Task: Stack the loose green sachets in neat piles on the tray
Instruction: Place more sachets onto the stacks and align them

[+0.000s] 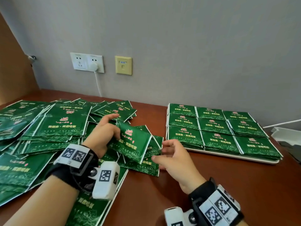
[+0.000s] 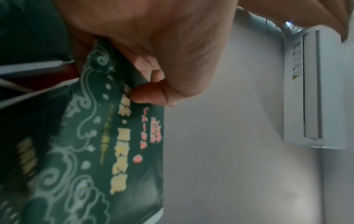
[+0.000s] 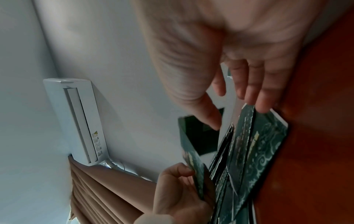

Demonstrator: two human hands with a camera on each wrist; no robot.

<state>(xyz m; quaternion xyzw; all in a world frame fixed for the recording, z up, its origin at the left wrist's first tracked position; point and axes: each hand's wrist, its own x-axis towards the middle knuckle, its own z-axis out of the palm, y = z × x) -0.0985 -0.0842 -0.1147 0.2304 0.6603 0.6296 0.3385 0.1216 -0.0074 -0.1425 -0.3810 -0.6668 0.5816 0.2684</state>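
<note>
My left hand (image 1: 116, 126) pinches one green sachet (image 1: 132, 144) by its left edge and holds it tilted above the brown table. In the left wrist view the thumb (image 2: 149, 94) presses on that sachet (image 2: 122, 144). My right hand (image 1: 158, 150) is just to the right, with straight fingers (image 3: 262, 106) touching the edges of the sachets (image 3: 254, 148) lying under the lifted one. A big heap of loose sachets (image 1: 48, 128) covers the table's left side. The white tray (image 1: 244, 158) at right carries neat piles of sachets (image 1: 216, 126) in rows.
The grey wall behind has white sockets (image 1: 86, 61) with a plug and a cable running down to the table. A white object (image 1: 286, 136) lies at the right edge beyond the tray. Bare brown tabletop (image 1: 211, 180) shows in front of the tray.
</note>
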